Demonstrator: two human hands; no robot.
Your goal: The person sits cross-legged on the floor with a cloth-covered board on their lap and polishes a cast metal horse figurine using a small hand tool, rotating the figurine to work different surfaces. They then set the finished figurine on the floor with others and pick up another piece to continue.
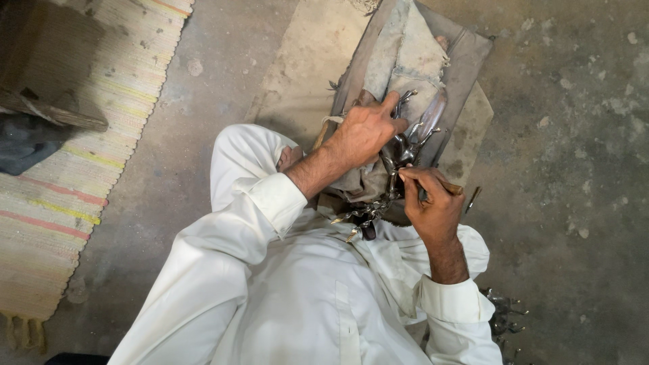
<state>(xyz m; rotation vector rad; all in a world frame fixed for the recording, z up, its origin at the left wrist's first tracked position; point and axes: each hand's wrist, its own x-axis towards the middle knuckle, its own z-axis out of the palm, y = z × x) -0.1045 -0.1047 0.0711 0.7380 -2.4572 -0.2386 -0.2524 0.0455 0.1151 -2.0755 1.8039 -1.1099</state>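
Nearest us, our right hand (433, 206) closes its fingers on a thin wooden-handled tool (451, 188). Just beyond its fingertips lies a cluster of shiny metal pieces (399, 152). Our left hand (365, 132) presses down on them, fingers curled. Under both hands spreads a grey cloth (412, 54).

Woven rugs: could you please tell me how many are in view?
1: a striped rug lies on the floor at the left edge; part runs out of frame.
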